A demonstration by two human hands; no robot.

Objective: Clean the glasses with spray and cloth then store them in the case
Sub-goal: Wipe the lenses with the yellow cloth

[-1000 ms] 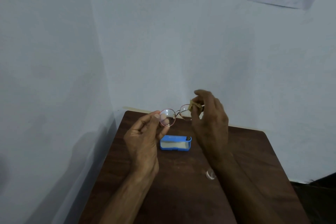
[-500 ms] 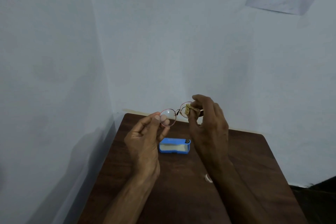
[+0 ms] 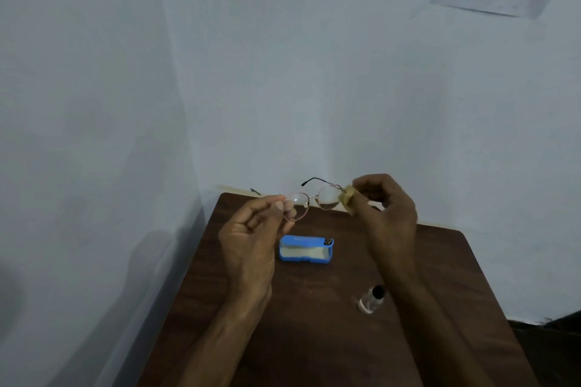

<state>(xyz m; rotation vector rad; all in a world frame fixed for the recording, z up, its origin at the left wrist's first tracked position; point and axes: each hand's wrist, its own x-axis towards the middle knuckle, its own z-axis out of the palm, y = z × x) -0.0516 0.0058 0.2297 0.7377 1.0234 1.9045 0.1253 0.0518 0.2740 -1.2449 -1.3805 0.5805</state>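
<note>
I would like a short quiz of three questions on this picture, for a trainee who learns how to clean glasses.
1. True or false: the blue case on the table is closed.
2. Fill in: the spray bottle sits beside the ____ forearm.
3. The left hand pinches the glasses. What does the right hand hold? A case, B cloth, C spray bottle.
Key: 1 false, it lies open; 2 right; 3 B.

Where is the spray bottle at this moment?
Head view: the spray bottle sits on the table, right of centre, beside the right forearm, nearer the person than the blue case.
</note>
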